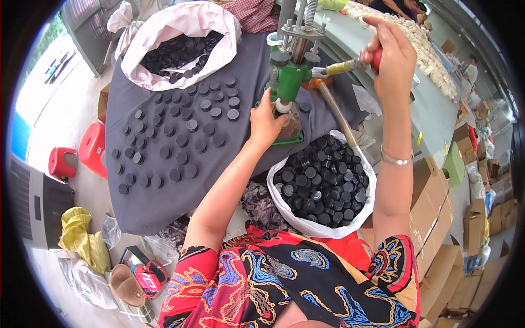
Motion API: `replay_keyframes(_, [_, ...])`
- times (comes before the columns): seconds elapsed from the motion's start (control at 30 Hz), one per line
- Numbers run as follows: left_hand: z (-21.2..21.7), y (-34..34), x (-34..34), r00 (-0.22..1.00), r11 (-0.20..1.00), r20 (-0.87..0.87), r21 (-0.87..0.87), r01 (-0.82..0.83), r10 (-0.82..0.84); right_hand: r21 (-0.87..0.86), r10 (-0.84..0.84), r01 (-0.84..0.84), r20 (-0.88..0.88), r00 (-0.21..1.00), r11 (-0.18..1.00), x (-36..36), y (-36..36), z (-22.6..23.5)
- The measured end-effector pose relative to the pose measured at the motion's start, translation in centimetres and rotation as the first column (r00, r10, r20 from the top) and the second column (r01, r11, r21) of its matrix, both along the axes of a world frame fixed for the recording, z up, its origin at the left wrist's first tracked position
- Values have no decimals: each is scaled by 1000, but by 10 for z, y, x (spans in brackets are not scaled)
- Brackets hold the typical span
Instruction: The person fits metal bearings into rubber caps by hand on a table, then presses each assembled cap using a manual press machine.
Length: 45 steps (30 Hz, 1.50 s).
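Upper white sack (164, 19): black caps (178, 53) heaped inside | lower white bag (350, 227): brimming with black caps | desk (156, 210): loose caps (181, 140) left of green press (290, 82) | left hand (265, 126): at press's white tip (283, 106), finger pinch unclear | right hand (395, 60): fingers wrapped round red knob (377, 58)

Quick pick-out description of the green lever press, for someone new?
Start at the big dark-grey cloth. At its right side, just beyond the person's left hand, stands the green lever press. Unlike the black discs spread nearby, it is tall and metal, its lever held in the right hand.
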State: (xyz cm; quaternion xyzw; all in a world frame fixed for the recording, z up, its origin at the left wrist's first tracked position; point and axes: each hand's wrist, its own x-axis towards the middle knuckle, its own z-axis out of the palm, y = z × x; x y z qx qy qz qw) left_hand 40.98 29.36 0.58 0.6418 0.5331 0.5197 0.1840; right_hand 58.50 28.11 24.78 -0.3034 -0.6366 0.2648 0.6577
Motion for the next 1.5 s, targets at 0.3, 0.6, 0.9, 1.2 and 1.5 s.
replay_keyframes(0.3, [-1,-24,-57,972,950,-44,227,-215,230,363,42,-54,39,998,930,24,-72,-168])
replay_keyframes(0.6, [-13,-18,-101,759,928,-564,34,-370,324,185,62,-65,25,998,981,17,-76,-124])
replay_keyframes(0.9, [-20,-6,-89,713,926,-622,54,-373,324,-85,82,-80,21,996,993,-5,0,12])
replay_keyframes(1.2, [22,-28,-28,957,1000,-291,-9,-25,22,-171,-23,23,2,1000,985,-12,20,30])
replay_keyframes(1.5, [8,-11,-6,985,998,-159,17,-58,60,-156,-61,64,19,998,986,-14,16,30])
